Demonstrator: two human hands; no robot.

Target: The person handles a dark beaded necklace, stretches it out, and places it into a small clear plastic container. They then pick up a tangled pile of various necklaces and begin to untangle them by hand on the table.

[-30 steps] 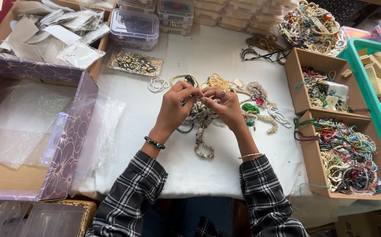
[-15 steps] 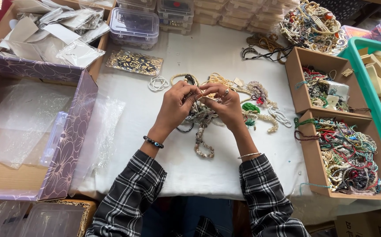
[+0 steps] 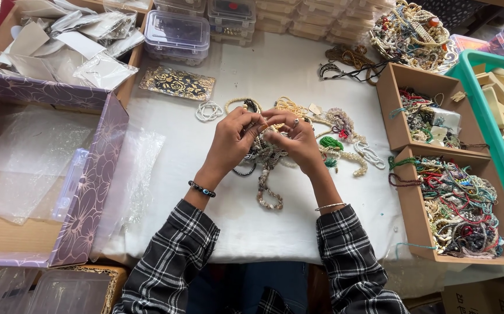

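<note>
From the head view we saw our left hand [image 3: 231,142] and right hand [image 3: 298,142] meeting fingertip to fingertip, both pinched shut on a beaded strand [image 3: 268,180] that hung down onto the white tabletop [image 3: 252,227]. The strand lay at the front of a heap of bead jewellery [image 3: 327,131]. Right of that heap stood 2 cardboard trays [image 3: 409,192] full of beads.

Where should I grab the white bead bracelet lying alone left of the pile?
Pinch the white bead bracelet at its left rim, coming from above. It lies flat as an open loop on the white cloth, apart from the tangled pile, so nothing crowds that side.
</note>
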